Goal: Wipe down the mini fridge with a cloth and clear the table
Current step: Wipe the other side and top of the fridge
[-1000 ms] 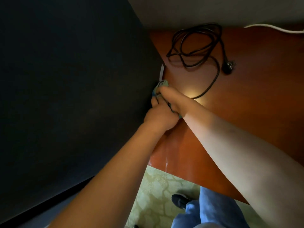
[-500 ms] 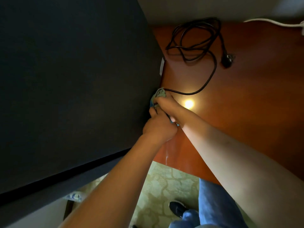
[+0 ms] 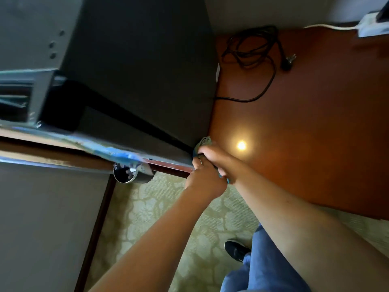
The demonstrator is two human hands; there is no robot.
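The black mini fridge (image 3: 143, 66) stands on the reddish wooden table (image 3: 315, 127) and fills the upper left of the view. Its lower front corner meets the table edge near the middle. A small teal cloth (image 3: 202, 142) is bunched against that corner. My right hand (image 3: 214, 159) grips the cloth and presses it to the fridge's side. My left hand (image 3: 205, 182) sits just below, fingers curled at the same cloth, touching my right hand. Most of the cloth is hidden under both hands.
A coiled black power cord (image 3: 254, 51) with its plug (image 3: 289, 60) lies on the table behind the fridge. A white power strip (image 3: 372, 26) sits at the far right corner. A metal bin (image 3: 130, 175) stands on the green carpet (image 3: 168, 218) below. Grey cabinet at left.
Both hands and the cloth have slid down the fridge's side towards its front bottom corner at the table edge. The view has swung, showing the fridge front, the bin and more carpet.
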